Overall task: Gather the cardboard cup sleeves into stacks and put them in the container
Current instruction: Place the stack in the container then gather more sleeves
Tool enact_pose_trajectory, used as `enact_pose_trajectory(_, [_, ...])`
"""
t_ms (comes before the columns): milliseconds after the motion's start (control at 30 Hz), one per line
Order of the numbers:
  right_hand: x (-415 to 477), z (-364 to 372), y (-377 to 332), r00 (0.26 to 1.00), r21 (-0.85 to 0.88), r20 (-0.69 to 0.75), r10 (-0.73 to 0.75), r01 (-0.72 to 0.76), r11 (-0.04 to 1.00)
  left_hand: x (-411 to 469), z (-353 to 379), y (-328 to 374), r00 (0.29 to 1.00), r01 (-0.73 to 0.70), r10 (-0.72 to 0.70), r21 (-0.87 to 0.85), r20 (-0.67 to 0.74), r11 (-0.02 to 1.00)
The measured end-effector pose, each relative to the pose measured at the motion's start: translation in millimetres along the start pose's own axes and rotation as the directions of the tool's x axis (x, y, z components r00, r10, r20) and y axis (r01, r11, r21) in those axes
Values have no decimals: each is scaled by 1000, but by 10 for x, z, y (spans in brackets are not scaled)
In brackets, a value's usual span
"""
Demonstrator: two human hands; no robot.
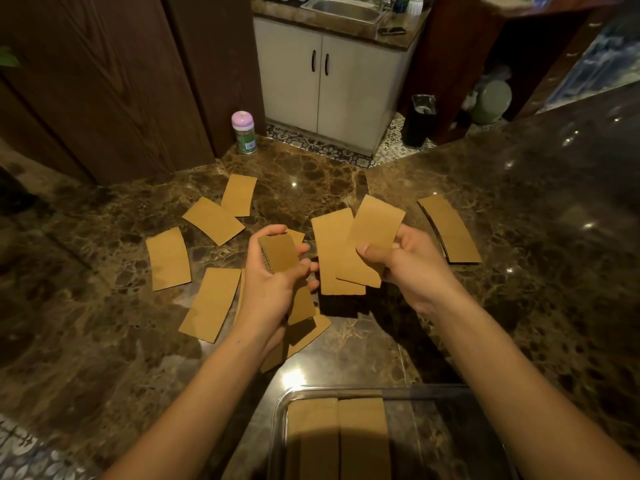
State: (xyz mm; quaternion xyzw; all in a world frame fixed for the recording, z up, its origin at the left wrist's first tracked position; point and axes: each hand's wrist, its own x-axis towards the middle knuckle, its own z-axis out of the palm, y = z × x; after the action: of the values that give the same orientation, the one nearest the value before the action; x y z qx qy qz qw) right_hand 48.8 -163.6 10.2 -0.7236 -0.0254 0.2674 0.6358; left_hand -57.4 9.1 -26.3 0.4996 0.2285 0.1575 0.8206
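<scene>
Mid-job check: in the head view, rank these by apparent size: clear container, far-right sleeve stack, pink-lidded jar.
1. clear container: largest, though nearest the camera.
2. sleeve stack.
3. pink-lidded jar: smallest, but farthest away, so its true size is unsure.

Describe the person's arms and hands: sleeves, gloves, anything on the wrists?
The left forearm and right forearm are bare to the frame edge, no sleeves in view. The left hand and right hand wear no gloves; no watch or band on either wrist. A small glint by a left finger may be a ring, too small to tell.
</scene>
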Motion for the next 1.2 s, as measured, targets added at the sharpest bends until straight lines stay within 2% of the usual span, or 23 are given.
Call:
enact_pose_trajectory(100, [-53, 27, -3, 998, 15, 34, -57, 57, 998, -46, 49, 17, 996, -82, 79, 74, 43, 994])
enact_pose_trajectory(300, [-118, 46, -19, 989, 48, 124, -78, 72, 996, -66, 62, 50, 991, -134, 131, 109, 27, 985])
enact_pose_trajectory(400, [-149, 41, -45, 989, 46, 102, -111, 107, 993, -60, 59, 39, 992, -123, 124, 92, -9, 988])
enact_pose_trajectory(533, [-227, 127, -79, 978, 13, 50, -201, 200, 980, -64, 101, 29, 974, -218, 228, 251, -10, 943])
enact_pose_trajectory(600, [-265, 181, -102, 978, 55, 81, -192, 188, 981, -62, 118, 44, 976, -213, 218, 267, 13, 940])
enact_pose_trajectory(633, [-279, 202, -118, 980, 96, 115, -163, 153, 984, -64, 123, 64, 986, -165, 163, 236, 27, 958])
enact_pose_trajectory(700, [-300, 228, -157, 977, 195, 193, -88, 50, 980, -84, 125, 128, 992, 58, -62, 39, 109, 998])
enact_pose_trajectory(733, [-305, 227, -176, 973, 233, 219, -66, 14, 972, -99, 123, 161, 963, 205, -185, -89, 194, 975])
enact_pose_trajectory(800, [-313, 199, -210, 967, 279, 251, -51, -23, 960, -125, 111, 212, 867, 456, -349, -282, 356, 844])
enact_pose_trajectory(867, [-311, 129, -246, 966, 242, 250, -70, 7, 970, -127, 72, 229, 804, 561, -388, -362, 450, 744])
enact_pose_trajectory(967, [-276, -58, -350, 937, 33, 285, -204, 203, 979, -109, 30, 237, 765, 595, -396, -322, 508, 736])
enact_pose_trajectory(1067, [-276, -168, -589, 826, -232, 484, -289, 440, 867, -125, 6, 266, 716, 605, -470, -121, 516, 787])
enact_pose_trajectory(1133, [-265, -138, -777, 724, -423, 654, -220, 590, 688, -141, -2, 275, 668, 616, -525, 3, 527, 787])
enact_pose_trajectory(1200, [-248, -38, -935, 642, -541, 763, -79, 701, 465, -160, -4, 285, 628, 636, -568, 69, 532, 769])
